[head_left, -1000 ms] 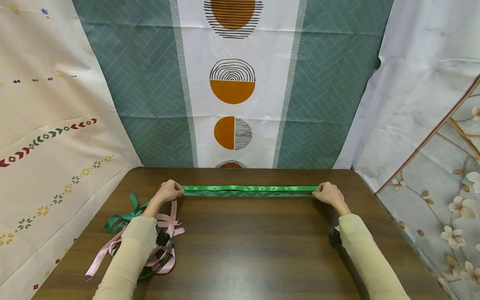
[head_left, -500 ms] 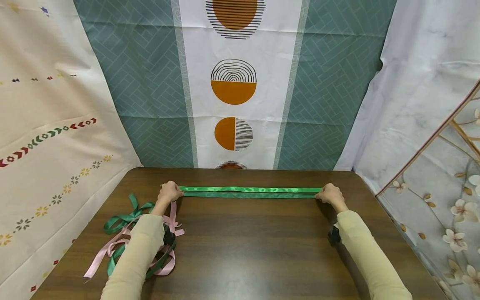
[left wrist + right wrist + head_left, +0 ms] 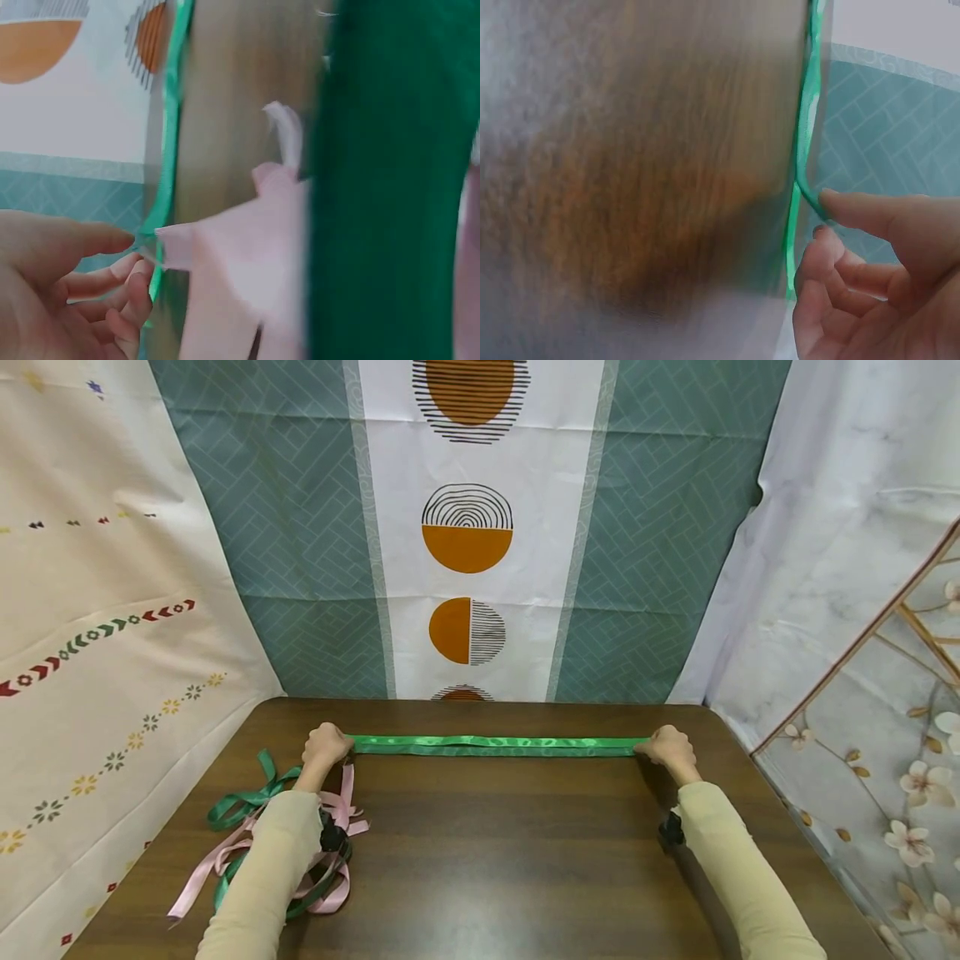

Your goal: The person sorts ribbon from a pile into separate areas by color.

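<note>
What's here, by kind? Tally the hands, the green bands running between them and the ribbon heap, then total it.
Hands: 2
Green bands: 2
Ribbon heap: 1 (too tangled to count within)
Total: 5

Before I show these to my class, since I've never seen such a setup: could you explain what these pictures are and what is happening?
Gladly. There is no machine here: the work is done by a person's bare left hand and right hand. The wide picture comes from a camera worn on the head, looking forward and down. The two close pictures come from cameras on the wrists, one beside each hand.

Between finger and thumb, each hand pinches a shiny green satin ribbon, stretched across the brown wood-grain table. A second green strip runs alongside; I cannot tell whether it is the same ribbon. On the table's left side lies a loose tangle of pale pink ribbons and dark green ribbons.
</note>
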`<action>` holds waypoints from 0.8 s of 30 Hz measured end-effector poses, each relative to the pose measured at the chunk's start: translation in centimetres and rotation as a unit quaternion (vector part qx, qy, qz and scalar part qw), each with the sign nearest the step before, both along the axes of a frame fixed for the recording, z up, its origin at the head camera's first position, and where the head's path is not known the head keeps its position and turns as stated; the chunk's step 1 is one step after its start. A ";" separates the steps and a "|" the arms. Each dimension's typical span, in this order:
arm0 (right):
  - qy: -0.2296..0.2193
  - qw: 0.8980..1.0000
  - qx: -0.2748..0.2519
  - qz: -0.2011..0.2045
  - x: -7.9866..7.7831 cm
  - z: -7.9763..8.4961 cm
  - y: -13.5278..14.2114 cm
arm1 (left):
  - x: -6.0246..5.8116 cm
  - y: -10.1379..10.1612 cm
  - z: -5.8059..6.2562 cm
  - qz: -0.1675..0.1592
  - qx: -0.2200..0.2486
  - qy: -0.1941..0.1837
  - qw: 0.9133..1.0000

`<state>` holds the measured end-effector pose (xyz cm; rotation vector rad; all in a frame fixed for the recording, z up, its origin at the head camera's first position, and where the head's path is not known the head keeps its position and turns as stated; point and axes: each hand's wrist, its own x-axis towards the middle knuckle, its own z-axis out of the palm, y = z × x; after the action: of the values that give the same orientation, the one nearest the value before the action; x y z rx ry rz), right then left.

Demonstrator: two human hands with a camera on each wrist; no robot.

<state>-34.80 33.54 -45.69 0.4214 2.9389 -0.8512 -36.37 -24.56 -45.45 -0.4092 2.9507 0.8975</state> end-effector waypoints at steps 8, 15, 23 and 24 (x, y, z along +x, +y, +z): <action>0.023 1.000 -0.005 0.012 0.3 0.5 -1.0 | 0.3 -0.4 1.0 -0.035 0.021 -0.012 0.999; 0.049 0.998 -0.011 0.037 0.6 0.5 -2.2 | 1.1 -0.2 1.7 -0.088 0.072 -0.023 0.993; 0.073 0.994 -0.023 0.077 1.0 0.7 -3.9 | 2.3 -0.2 2.4 -0.096 0.138 -0.058 0.984; 0.073 0.994 -0.029 0.080 1.0 0.7 -4.1 | 2.4 -0.2 2.5 -0.098 0.143 -0.058 0.983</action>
<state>-33.78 29.43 -44.99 0.1224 3.0173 -0.9832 -33.93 -24.78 -42.92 -0.1502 2.6429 1.2013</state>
